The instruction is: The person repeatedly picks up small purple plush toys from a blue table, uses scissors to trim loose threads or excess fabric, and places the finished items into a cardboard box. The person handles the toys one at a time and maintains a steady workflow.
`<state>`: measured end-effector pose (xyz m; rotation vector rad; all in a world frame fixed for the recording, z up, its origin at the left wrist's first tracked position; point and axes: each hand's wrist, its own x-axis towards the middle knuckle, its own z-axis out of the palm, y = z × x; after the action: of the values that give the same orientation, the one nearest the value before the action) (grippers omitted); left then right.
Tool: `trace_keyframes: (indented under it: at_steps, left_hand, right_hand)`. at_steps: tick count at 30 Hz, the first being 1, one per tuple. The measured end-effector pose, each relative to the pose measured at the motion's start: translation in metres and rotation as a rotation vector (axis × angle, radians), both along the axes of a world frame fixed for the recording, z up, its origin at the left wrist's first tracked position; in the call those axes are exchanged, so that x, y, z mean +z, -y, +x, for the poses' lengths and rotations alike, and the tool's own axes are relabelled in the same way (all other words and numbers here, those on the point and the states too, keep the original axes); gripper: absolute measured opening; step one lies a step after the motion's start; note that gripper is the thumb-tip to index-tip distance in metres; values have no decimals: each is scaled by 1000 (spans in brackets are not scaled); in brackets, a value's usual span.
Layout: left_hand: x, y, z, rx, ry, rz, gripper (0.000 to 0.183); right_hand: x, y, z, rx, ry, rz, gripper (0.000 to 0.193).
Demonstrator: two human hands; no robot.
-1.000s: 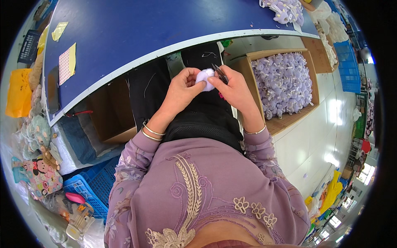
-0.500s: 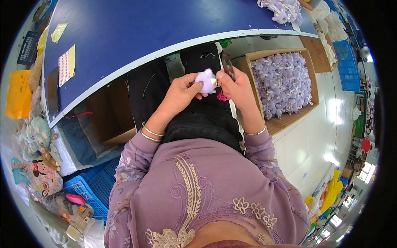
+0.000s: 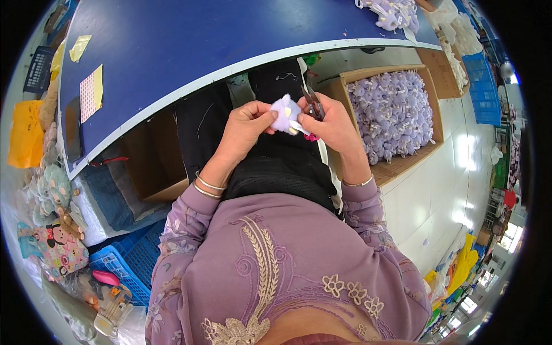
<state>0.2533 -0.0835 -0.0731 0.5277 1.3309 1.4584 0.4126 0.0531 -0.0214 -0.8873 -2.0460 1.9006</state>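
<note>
Over my lap, a small lavender plush toy (image 3: 282,114) with pale yellow and white parts is pinched between the thumb and fingers of my left hand (image 3: 251,125). My right hand (image 3: 333,122) has dark thread snips (image 3: 313,103) tucked in it, blades pointing up and away from me. The thumb and forefinger of that same hand touch the toy's right side, by a small white tag (image 3: 295,126). A bit of bright pink material (image 3: 311,137) shows just beneath the right fingers.
A blue table (image 3: 190,52) with a pale edge stands in front, with more lavender plush toys (image 3: 397,14) at its far right. On the right, a cardboard box (image 3: 397,168) is full of similar toys. Blue crates (image 3: 123,261) and a cup (image 3: 112,310) are at lower left.
The toy has been turned in my fingers, so its tag now shows at the right. My right fingers have shifted slightly down, and the snips show more plainly.
</note>
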Motion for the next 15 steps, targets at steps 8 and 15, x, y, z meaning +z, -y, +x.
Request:
trace_keyframes:
  at_steps: [8,15]
  left_hand:
    - [6,2,2,-30,6,27,20]
    - [8,0,3,-11,-5,-34,15]
  right_hand:
    - [-1,1,3,-24,10,-19,15]
    - [-13,6,4,-32,-12,59,18]
